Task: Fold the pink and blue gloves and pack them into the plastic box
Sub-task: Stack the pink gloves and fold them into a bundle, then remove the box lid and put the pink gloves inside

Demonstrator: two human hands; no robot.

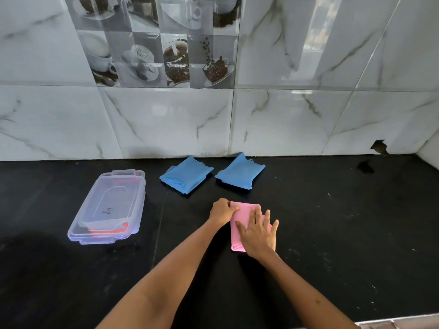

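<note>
Far left on black glossy tabletop [332,222]: clear plastic box w/ clip-on lid [108,207], lid seated on top; something orange-red shows through at near end, can't tell what. Box looks light, rigid, slick-walled; judgement: lid must come off first, best lifted at the end tabs.

Centre-back, near the tiled wall: two folded blue silicone gloves; left blue glove [186,174] shows a patch of scrubbing bristles at its near edge; right blue glove [240,172] just beside it, not touching. Both lie flat, apart from box.

Centre-front: left hand [222,211], fingers curled, pinching the far-left corner of the folded pink silicone glove [241,216]; right hand [257,231] laid flat on top, fingers spread and straight, pressing the fold down, not gripping.

Handling, as judged: pink glove is light, floppy, rubbery; prob. springy, so fold likely wants to reopen once pressure goes; surface prob. grippy vs skin but may slide on the shiny tabletop. Take hold across the folded stack, thumb under & fingers over, near the creased edge, so layers stay together on the carry leftward to box. Not fragile; squeezing is safe.
</note>
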